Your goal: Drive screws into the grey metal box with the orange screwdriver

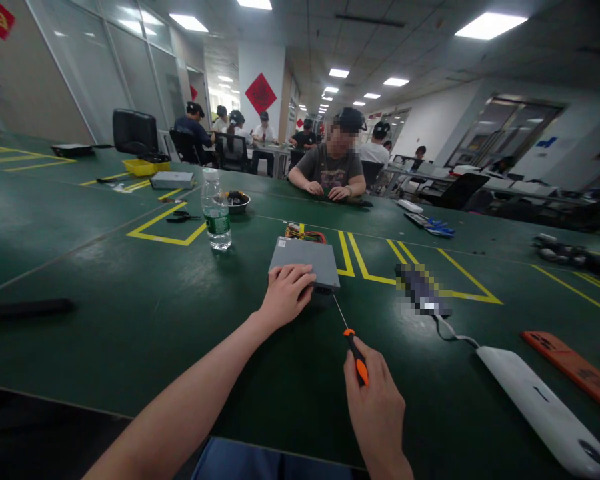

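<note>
A grey metal power supply unit (313, 257) lies flat on the green table, a bundle of coloured wires (305, 233) coming out of its far side. My left hand (289, 290) is laid over its near left corner, with the fingers on top and gripping the box. In my right hand (375, 387) is a screwdriver (356, 357) with an orange and black handle. Its thin shaft points up and away, and the tip is at the unit's near right edge. Whether the tip sits in a screw is too small to tell.
A water bottle (216, 213) stands left of the unit, near a metal bowl (237, 201). To the right lie a blurred-out device with a cable, a white power bank (540, 400) and an orange phone (575, 367). Across the table sits a person (337, 163).
</note>
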A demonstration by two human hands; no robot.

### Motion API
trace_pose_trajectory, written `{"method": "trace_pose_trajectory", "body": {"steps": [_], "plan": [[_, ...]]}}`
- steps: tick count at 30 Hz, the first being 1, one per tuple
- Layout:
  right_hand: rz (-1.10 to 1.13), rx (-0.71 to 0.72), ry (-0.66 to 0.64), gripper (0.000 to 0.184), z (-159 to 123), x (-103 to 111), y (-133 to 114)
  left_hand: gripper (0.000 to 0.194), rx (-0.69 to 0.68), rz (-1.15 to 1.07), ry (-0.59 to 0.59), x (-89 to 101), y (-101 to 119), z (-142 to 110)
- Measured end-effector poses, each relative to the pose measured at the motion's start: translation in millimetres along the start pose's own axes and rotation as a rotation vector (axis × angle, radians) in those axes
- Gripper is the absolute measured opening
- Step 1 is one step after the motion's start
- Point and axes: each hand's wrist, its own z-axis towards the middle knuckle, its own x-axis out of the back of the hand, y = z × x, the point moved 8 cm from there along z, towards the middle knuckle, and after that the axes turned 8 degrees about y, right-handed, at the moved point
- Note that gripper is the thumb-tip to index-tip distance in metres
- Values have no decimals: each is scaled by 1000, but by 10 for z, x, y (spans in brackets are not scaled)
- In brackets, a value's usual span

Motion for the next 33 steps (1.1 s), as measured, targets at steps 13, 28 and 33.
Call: {"method": "trace_pose_trajectory", "body": {"steps": [13,28,33], "plan": [[65,-120,-48,36,-66,-94,-87,20,0,-16,17,-4,7,-5],[107,342,-59,32,-69,-53,-395,21,-22,9,44,-5,-4,-19],[142,627,-191,20,-28,-46,-353,21,-28,13,43,-15,-9,-22]]}}
